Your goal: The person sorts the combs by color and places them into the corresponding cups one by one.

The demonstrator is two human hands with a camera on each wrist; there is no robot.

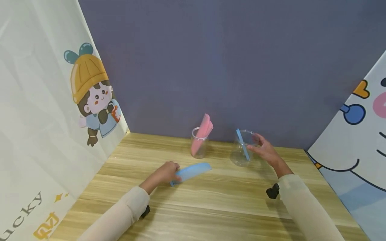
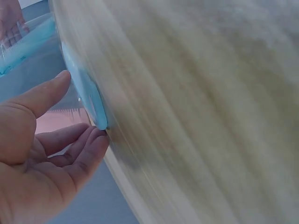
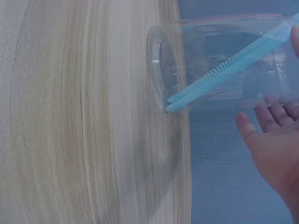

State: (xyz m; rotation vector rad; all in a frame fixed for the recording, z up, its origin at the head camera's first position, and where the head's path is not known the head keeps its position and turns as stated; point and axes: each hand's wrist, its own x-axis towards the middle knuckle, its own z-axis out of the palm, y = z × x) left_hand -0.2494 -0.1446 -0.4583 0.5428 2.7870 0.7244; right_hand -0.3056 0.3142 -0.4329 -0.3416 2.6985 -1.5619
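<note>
A light blue comb (image 1: pixel 193 171) lies on the wooden table. My left hand (image 1: pixel 167 172) grips its left end, thumb on one side and fingers on the other; in the left wrist view the thumb (image 2: pixel 58 86) and fingertips meet the edges of the comb (image 2: pixel 86 88). Farther right, my right hand (image 1: pixel 264 150) holds a clear plastic cup (image 1: pixel 238 156) near its rim. Blue combs (image 3: pixel 224 70) lean inside this cup, apparently two, teeth showing in the right wrist view. The fingers (image 3: pixel 247 123) of that hand lie along the cup's side.
Between the hands, farther back, stands another clear cup (image 1: pixel 202 152) with pink combs (image 1: pixel 202 132) leaning in it. A dark blue-grey wall (image 1: pixel 211 67) rises behind the table (image 1: pixel 211 207). Printed white panels flank it left (image 1: pixel 36 117) and right (image 1: pixel 346 144).
</note>
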